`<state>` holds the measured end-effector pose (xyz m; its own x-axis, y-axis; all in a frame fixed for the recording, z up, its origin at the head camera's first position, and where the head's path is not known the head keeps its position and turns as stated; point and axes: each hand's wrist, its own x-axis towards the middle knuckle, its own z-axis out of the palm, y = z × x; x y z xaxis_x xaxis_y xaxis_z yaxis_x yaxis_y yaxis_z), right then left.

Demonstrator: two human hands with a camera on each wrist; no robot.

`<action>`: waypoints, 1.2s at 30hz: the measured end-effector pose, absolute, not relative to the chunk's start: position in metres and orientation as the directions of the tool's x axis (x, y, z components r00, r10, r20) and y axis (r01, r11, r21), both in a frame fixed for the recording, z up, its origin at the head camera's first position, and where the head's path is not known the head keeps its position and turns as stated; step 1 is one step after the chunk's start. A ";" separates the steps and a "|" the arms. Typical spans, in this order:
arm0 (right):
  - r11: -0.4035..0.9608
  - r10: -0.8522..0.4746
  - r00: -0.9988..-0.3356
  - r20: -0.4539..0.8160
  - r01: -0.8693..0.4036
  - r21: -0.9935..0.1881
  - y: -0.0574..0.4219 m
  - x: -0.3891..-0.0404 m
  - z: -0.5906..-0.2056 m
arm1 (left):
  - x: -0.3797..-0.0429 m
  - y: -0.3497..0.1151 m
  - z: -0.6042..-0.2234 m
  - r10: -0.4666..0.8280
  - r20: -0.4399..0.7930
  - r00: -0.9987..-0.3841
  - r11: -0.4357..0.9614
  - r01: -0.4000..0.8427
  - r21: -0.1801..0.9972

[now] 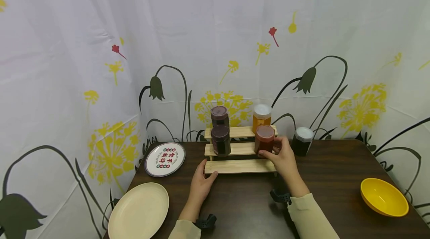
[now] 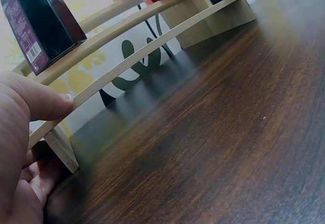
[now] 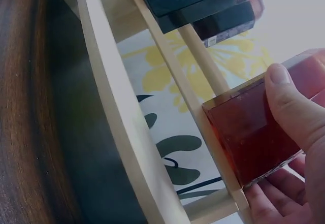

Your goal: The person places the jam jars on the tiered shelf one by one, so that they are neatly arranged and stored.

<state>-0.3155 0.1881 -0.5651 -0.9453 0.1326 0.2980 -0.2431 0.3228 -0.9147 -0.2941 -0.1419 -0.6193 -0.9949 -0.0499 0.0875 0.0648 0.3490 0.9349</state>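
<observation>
A three-step wooden rack (image 1: 240, 166) stands on the dark table. My left hand (image 1: 200, 182) grips the left end of its lowest step, the thumb (image 2: 53, 104) on the board and the other fingers curled beneath. With my right hand (image 1: 283, 157) I hold a red jar (image 1: 264, 139) at the right of the middle step, thumb on one side and fingers on the other. Its base meets the step in the right wrist view. Behind it, an amber jar (image 1: 261, 116) with a white lid sits on the top step. Two dark purple jars, one on the middle step (image 1: 221, 142) and one on the top (image 1: 220, 114), stand at the left.
Right of the rack is a dark jar (image 1: 301, 142) with a white lid. A yellow bowl (image 1: 384, 197) lies at the far right. On the left are a white plate with printed characters (image 1: 154, 164) and a cream oval plate (image 1: 139, 209). A patterned curtain (image 1: 215, 45) hangs behind.
</observation>
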 end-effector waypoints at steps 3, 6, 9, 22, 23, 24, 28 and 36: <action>0.316 0.162 -0.942 0.294 -0.233 -0.920 0.187 -0.316 -0.565 | -0.294 -0.142 -0.619 -0.048 0.088 -0.995 0.351 0.065 0.934; 0.293 0.170 -0.940 0.297 -0.239 -0.926 0.186 -0.316 -0.565 | -0.295 -0.142 -0.619 -0.051 0.087 -0.995 0.362 0.062 0.930; 0.262 0.179 -0.937 0.300 -0.248 -0.933 0.184 -0.316 -0.566 | -0.294 -0.142 -0.621 -0.055 0.086 -0.995 0.369 0.060 0.927; 0.316 0.284 -0.914 0.290 -0.197 -0.928 0.175 -0.315 -0.568 | -0.295 -0.142 -0.621 -0.057 0.096 -0.994 0.367 0.068 0.928; 0.314 0.280 -0.917 0.284 -0.192 -0.930 0.176 -0.314 -0.567 | -0.295 -0.142 -0.622 -0.056 0.095 -0.994 0.366 0.068 0.928; 0.313 0.274 -0.921 0.277 -0.187 -0.931 0.176 -0.314 -0.567 | -0.295 -0.142 -0.622 -0.056 0.094 -0.994 0.366 0.067 0.928; 0.310 0.235 -0.940 0.247 -0.169 -0.936 0.179 -0.313 -0.564 | -0.295 -0.143 -0.622 -0.052 0.096 -0.994 0.362 0.071 0.930; 0.313 0.129 -0.966 0.223 -0.174 -0.934 0.194 -0.316 -0.554 | -0.296 -0.142 -0.621 -0.053 0.095 -0.994 0.360 0.069 0.930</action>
<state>-0.3156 0.1941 -0.5540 -0.9662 0.1294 0.2231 -0.1737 0.3128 -0.9338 -0.2964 -0.1418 -0.6213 -0.9941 -0.0534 0.0948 0.0694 0.3600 0.9304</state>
